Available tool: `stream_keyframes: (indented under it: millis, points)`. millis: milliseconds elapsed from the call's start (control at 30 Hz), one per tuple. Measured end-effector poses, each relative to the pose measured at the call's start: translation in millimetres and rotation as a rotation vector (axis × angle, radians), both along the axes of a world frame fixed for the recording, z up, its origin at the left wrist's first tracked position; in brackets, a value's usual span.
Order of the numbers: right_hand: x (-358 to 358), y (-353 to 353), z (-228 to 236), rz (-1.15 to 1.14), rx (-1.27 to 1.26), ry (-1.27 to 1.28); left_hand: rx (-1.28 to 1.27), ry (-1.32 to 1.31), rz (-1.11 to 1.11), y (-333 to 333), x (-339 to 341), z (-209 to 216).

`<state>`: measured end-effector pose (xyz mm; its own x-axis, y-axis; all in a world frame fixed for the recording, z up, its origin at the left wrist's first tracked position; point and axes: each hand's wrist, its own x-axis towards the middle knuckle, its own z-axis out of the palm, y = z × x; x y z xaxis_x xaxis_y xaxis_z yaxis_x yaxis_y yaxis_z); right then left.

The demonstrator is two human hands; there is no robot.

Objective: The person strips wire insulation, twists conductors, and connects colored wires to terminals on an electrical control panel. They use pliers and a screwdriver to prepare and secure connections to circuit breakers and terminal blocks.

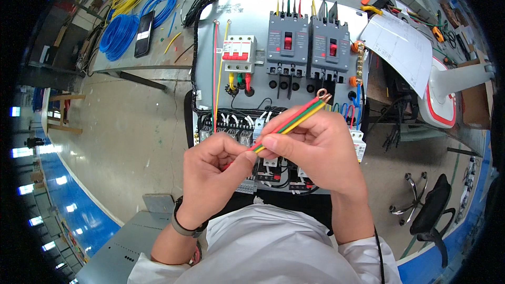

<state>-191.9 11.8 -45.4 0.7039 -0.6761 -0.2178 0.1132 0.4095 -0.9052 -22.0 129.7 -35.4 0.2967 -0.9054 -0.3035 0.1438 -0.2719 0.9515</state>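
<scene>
Three wires (295,120), red, green and yellow, are held above the panel (244,13), their long axis slanting, with copper ends (326,98) pointing away and rightward. The left hand (214,167) pinches them lower; the right hand (315,144), thumb and fingers closed, grips farther up.

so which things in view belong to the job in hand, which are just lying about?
Likely in the job:
red, green and yellow wires, held by left hand and right hand
white panel
grey breakers on it

Apparently just lying about:
phone
blue wire coils
black office chair
</scene>
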Motion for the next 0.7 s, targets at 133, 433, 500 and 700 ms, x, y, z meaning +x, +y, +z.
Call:
stream_keyframes:
  millis: [133,433,500,700]
  points:
    - [1,1,0,-0.025,0.001,-0.004,-0.034,-0.060,0.028,-1,-3,-4]
    - [-1,1,1,-0.061,-0.222,0.018,-0.120,-0.251,0.004,-9,0,2]
    - [1,6,0,-0.117,-0.293,0.020,-0.165,-0.343,-0.002,-10,0,3]
    - [-1,12,6,-0.226,-0.650,0.061,-0.176,-0.533,-0.011,-8,-3,15]
